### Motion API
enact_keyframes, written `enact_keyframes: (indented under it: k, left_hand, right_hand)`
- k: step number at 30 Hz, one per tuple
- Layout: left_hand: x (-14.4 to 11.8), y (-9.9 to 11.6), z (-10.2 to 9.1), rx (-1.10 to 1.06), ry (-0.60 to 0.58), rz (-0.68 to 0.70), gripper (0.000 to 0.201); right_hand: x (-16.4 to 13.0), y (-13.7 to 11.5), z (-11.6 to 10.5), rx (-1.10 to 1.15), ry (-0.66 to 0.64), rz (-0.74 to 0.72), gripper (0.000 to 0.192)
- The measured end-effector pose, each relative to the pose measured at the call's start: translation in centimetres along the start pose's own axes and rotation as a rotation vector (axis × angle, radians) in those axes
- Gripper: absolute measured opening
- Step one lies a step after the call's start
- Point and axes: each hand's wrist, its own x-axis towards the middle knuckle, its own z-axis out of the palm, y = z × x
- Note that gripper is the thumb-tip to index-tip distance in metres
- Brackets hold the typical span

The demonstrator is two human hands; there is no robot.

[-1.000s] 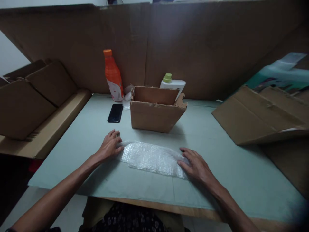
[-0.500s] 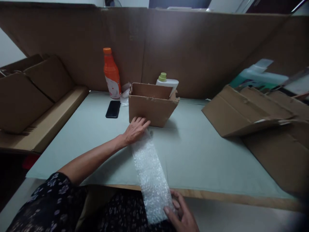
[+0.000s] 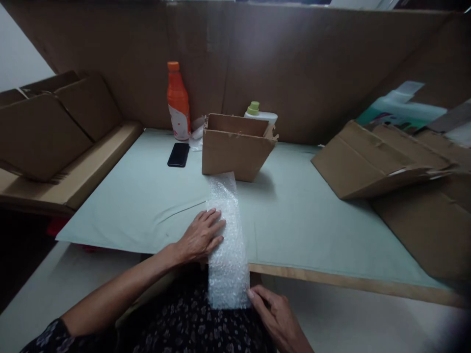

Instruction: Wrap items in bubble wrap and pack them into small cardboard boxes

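A long strip of bubble wrap [image 3: 230, 245] lies on the pale green cloth, its near end hanging past the table edge above my lap. My left hand [image 3: 202, 233] rests flat on the strip's left side, fingers stretched out. At the near right corner, my right hand [image 3: 274, 311] pinches the bubble wrap between thumb and fingers. The strip's far end reaches the foot of an open cardboard box [image 3: 235, 154]. Part of a white bottle with a green cap [image 3: 253, 109] shows behind that box.
An orange bottle [image 3: 178, 103] and a black phone [image 3: 178, 155] are at the back left. Cardboard pieces [image 3: 371, 162] are stacked on the right, with a green-liquid bottle [image 3: 401, 110] behind. More cardboard [image 3: 47, 132] stands left. A tall cardboard wall [image 3: 294, 68] closes the back.
My left hand has slid from the strip's far end toward me, uncovering that end. My right hand still pinches the near corner. The strip lies straighter, and the camera view has shifted.
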Motion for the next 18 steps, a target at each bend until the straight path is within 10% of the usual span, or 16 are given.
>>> enact_keyframes:
  k: [18]
  left_hand:
    - [-0.3,0.7,0.2,-0.057,0.002,0.026,0.05]
  right_hand:
    - [-1.3,0.9,1.4,0.07,0.093,0.057,0.03]
